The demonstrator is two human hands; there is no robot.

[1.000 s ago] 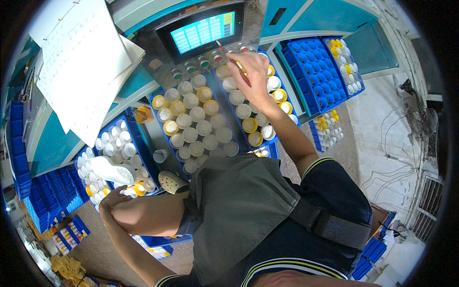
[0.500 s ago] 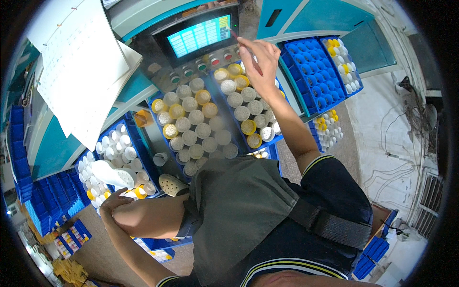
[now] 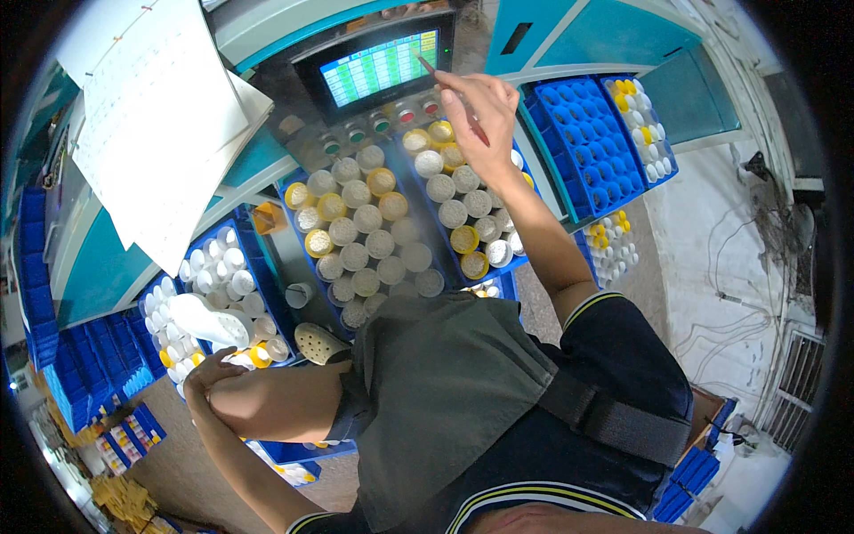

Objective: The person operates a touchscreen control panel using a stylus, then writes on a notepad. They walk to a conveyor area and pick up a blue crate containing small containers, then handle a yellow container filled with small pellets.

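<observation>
We pinch a red pen (image 3: 463, 105) in the right hand (image 3: 480, 120), its long axis slanting up-left, tip at the screen (image 3: 381, 67) just beyond our grip.

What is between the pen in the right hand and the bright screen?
Nothing visible. The right hand holds a red pen whose tip points at the lit screen, right at its right edge. The trays of capped containers lie below, out of the way.
</observation>
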